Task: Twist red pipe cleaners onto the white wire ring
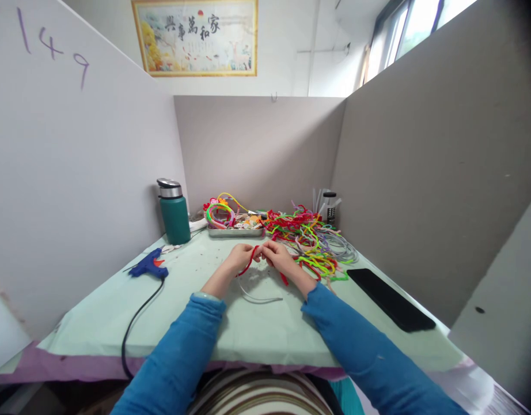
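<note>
Above the middle of the table, my left hand (243,257) and my right hand (277,257) meet fingertip to fingertip, both closed in a pinch. Between them is a red pipe cleaner (250,262), one length curving down beside my left fingers. A red end also shows below my right hand. Just beneath, a thin grey-white curved strip (259,299) arcs over the cloth; I cannot tell whether it joins the red piece. Beyond my right hand spreads a tangled heap of coloured pipe cleaners (298,227).
At left lie a blue glue gun (150,265) with a trailing black cord and a green bottle (174,213). A metal tray (235,233) of small pieces stands at the back. A black phone-like slab (389,298) lies right. Grey partitions (261,150) enclose the table.
</note>
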The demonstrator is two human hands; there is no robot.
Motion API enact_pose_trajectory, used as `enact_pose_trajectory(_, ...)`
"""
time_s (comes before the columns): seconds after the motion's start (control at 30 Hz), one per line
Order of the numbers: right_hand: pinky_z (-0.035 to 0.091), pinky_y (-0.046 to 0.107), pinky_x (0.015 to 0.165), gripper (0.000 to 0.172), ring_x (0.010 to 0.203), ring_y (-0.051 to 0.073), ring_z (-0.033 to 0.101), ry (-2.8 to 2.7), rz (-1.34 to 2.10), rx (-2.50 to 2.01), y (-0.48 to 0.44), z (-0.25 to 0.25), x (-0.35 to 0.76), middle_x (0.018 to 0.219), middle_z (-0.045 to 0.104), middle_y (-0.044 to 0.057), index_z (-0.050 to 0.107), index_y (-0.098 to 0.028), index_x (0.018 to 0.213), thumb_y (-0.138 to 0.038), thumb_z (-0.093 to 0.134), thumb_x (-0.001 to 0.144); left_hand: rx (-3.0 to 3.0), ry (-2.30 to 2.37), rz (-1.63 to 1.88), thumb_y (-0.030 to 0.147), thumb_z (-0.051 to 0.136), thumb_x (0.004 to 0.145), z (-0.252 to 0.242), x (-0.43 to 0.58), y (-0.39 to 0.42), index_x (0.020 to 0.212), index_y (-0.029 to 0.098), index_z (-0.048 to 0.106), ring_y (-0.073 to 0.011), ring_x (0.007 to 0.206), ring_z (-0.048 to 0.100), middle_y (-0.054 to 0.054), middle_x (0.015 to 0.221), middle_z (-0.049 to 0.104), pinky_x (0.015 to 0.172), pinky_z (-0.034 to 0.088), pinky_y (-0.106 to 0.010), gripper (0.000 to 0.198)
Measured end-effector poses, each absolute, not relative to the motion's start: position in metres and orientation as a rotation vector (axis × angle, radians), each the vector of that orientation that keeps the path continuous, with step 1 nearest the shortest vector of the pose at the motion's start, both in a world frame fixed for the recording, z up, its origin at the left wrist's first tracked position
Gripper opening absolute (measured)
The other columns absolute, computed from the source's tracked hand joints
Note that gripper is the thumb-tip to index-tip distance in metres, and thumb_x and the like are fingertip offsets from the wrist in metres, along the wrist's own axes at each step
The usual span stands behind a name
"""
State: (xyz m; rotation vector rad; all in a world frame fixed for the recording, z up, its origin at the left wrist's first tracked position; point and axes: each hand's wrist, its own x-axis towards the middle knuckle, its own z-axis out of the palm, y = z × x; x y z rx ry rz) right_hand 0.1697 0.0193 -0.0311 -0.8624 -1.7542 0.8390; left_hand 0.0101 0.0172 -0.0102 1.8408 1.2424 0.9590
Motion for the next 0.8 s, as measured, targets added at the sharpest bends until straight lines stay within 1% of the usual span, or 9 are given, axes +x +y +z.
enact_pose_trajectory(0.07,0.029,0.020,0.042,0.023,0.045,0.007,0.039,-1.774,0.836,-0.854,0.020,-0.033,0.169,0.059,0.052,-0.003,0.057,-0.017,0.078,-0.038,0.049,0.082,1.800,1.210,0.974,0.071,0.049,0.067,-0.009,0.010,0.016,0.070,0.009,0.067,-0.0157,0.065,0.056,-0.010,0.073,0.068,0.064,0.041,-0.025,0.065)
enact_pose_trajectory(0.17,0.033,0.020,0.046,0.020,0.049,0.008,0.042,-1.779,0.816,-0.841,0.019,-0.034,0.167,0.065,0.056,-0.002,0.058,-0.017,0.081,-0.036,0.055,0.078,1.753,1.271,0.979,0.074,0.043,0.070,-0.005,0.011,0.011,0.066,0.008,0.067,-0.0170,0.067,0.057,-0.012,0.071,0.068,0.066,0.041,-0.026,0.070)
enact_pose_trajectory(0.27,0.036,0.022,0.052,0.018,0.056,0.010,0.047,-1.774,0.750,-0.837,0.020,-0.035,0.166,0.067,0.058,-0.002,0.057,-0.017,0.078,-0.034,0.058,0.075,1.740,1.319,0.988,0.075,0.039,0.071,0.000,0.013,0.006,0.062,0.009,0.067,-0.0171,0.068,0.057,-0.012,0.069,0.068,0.066,0.041,-0.026,0.072)
enact_pose_trajectory(0.33,0.037,0.022,0.054,0.018,0.058,0.011,0.048,-1.767,0.721,-0.851,0.021,-0.035,0.166,0.066,0.057,-0.002,0.056,-0.017,0.074,-0.034,0.058,0.076,1.739,1.323,0.967,0.076,0.038,0.072,0.001,0.013,0.005,0.063,0.009,0.068,-0.0167,0.066,0.056,-0.011,0.069,0.069,0.062,0.040,-0.025,0.074)
enact_pose_trajectory(0.4,0.036,0.023,0.054,0.018,0.057,0.011,0.048,-1.757,0.712,-0.870,0.022,-0.035,0.166,0.064,0.056,-0.002,0.055,-0.017,0.071,-0.034,0.057,0.075,1.727,1.330,0.939,0.077,0.038,0.071,0.000,0.013,0.007,0.064,0.009,0.069,-0.0149,0.058,0.053,-0.011,0.066,0.068,0.056,0.037,-0.025,0.075)
enact_pose_trajectory(0.5,0.036,0.023,0.053,0.018,0.056,0.011,0.046,-1.746,0.707,-0.885,0.023,-0.036,0.167,0.062,0.054,-0.002,0.054,-0.017,0.070,-0.034,0.058,0.075,1.687,1.333,0.914,0.078,0.037,0.071,-0.001,0.012,0.008,0.066,0.009,0.069,-0.0106,0.044,0.042,-0.009,0.060,0.065,0.047,0.030,-0.026,0.076)
enact_pose_trajectory(0.6,0.035,0.023,0.054,0.017,0.056,0.011,0.046,-1.741,0.688,-0.895,0.024,-0.038,0.168,0.063,0.054,-0.002,0.054,-0.017,0.070,-0.033,0.057,0.075,1.663,1.278,0.884,0.078,0.035,0.072,0.000,0.012,0.006,0.075,0.010,0.068,-0.0074,0.038,0.034,-0.008,0.066,0.067,0.042,0.025,-0.026,0.076)
enact_pose_trajectory(0.7,0.035,0.023,0.054,0.015,0.057,0.011,0.046,-1.756,0.661,-0.909,0.026,-0.040,0.170,0.063,0.054,-0.002,0.054,-0.017,0.070,-0.031,0.056,0.075,1.684,1.274,0.831,0.077,0.043,0.069,-0.001,0.011,0.006,0.080,0.011,0.067,-0.0061,0.036,0.035,-0.008,0.072,0.068,0.040,0.024,-0.025,0.071)
enact_pose_trajectory(0.8,0.035,0.022,0.054,0.012,0.057,0.011,0.047,-1.775,0.629,-0.941,0.026,-0.041,0.170,0.063,0.055,-0.002,0.056,-0.017,0.071,-0.028,0.053,0.075,1.764,1.299,0.797,0.068,0.057,0.065,-0.005,0.010,0.010,0.075,0.011,0.065,-0.0052,0.036,0.035,-0.006,0.068,0.067,0.040,0.025,-0.024,0.059)
